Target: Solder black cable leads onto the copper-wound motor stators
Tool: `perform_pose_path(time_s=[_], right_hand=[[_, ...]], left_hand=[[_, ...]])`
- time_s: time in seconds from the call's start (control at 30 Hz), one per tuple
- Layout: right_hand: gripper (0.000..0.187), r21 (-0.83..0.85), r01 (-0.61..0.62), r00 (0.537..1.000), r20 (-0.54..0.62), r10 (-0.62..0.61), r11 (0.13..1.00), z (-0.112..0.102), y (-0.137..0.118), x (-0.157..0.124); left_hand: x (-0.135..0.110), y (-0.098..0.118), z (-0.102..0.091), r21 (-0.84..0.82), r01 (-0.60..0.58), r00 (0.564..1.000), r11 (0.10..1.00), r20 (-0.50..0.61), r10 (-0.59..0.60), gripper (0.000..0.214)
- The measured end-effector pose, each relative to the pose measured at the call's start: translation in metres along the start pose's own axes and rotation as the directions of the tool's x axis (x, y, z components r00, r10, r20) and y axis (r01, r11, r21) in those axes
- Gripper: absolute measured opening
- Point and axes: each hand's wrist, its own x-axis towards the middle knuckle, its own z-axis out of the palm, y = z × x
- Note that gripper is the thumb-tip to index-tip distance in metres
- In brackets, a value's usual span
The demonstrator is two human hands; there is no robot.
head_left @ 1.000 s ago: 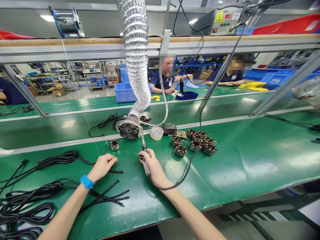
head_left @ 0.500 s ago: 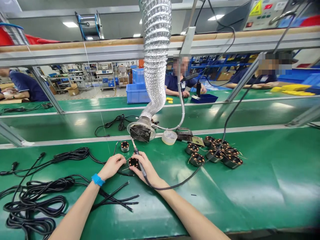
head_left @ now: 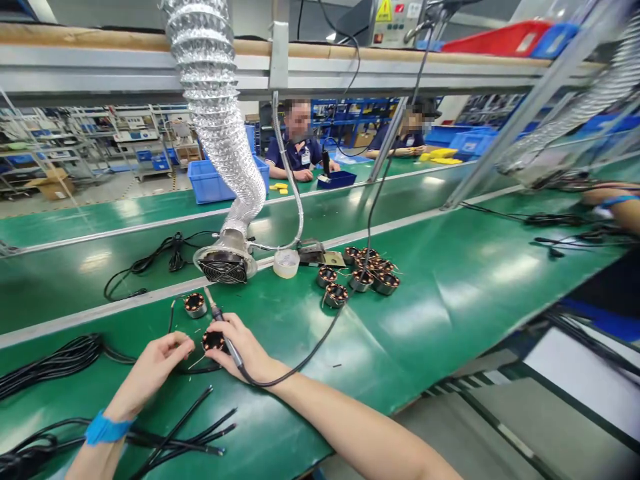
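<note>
My right hand is closed around the dark handle of a soldering iron, whose tip points up and away. Its thumb and fingers also grip a motor stator, a ring with copper windings and thin wire ends. Just left of the stator, my left hand is in a pinch. What sits between those fingertips is too small to make out. A black cable passes behind the left hand. Another stator stands a little beyond both hands.
A fume duct with a fan hangs beyond the hands. Tape and several stators lie to the right. Cut cable ends lie in front. Co-workers sit across the bench, and another person's arm shows far right.
The camera view has turned to the right, so everything sits further left in the picture. The left hand has drawn slightly away from the stator. The right hand keeps its grip.
</note>
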Motion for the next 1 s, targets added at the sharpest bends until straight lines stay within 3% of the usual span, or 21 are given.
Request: perform_pose_path(time_s=[0.23,0.37,0.47,0.57,0.73,0.87,1.0], right_hand=[[0.042,0.062,-0.006,1.0,-0.011,0.007,0.998,-0.004,-0.005,0.0],[0.042,0.064,-0.018,1.0,-0.02,0.019,0.998,-0.003,-0.01,0.0],[0.045,0.05,-0.041,0.999,-0.028,0.043,0.998,0.001,-0.01,0.0],[0.05,0.051,-0.042,0.998,-0.034,0.043,0.998,0.004,-0.007,0.0],[0.05,0.059,-0.02,0.999,-0.035,0.022,0.998,0.005,-0.003,-0.002],[0.046,0.07,-0.023,0.999,-0.038,0.026,0.997,0.004,-0.003,-0.002],[0.043,0.05,-0.016,0.998,-0.059,0.019,0.999,0.004,-0.001,-0.001]], left_hand=[[-0.001,0.0,-0.002,-0.034,-0.028,0.997,0.999,0.077,0.031,0.046],[0.003,-0.003,0.011,-0.214,0.035,0.999,0.976,0.038,-0.027,0.049],[0.011,-0.007,0.024,-0.405,0.112,0.993,0.907,0.018,-0.114,0.054],[0.016,-0.009,0.03,-0.491,0.142,0.988,0.859,0.023,-0.15,0.059],[0.007,-0.007,0.021,-0.344,0.126,0.992,0.93,0.028,-0.124,0.053],[-0.003,-0.004,0.012,-0.101,0.066,0.989,0.993,0.137,-0.052,0.032],[-0.006,-0.002,0.008,-0.006,-0.009,0.984,1.0,0.176,0.01,0.028]])
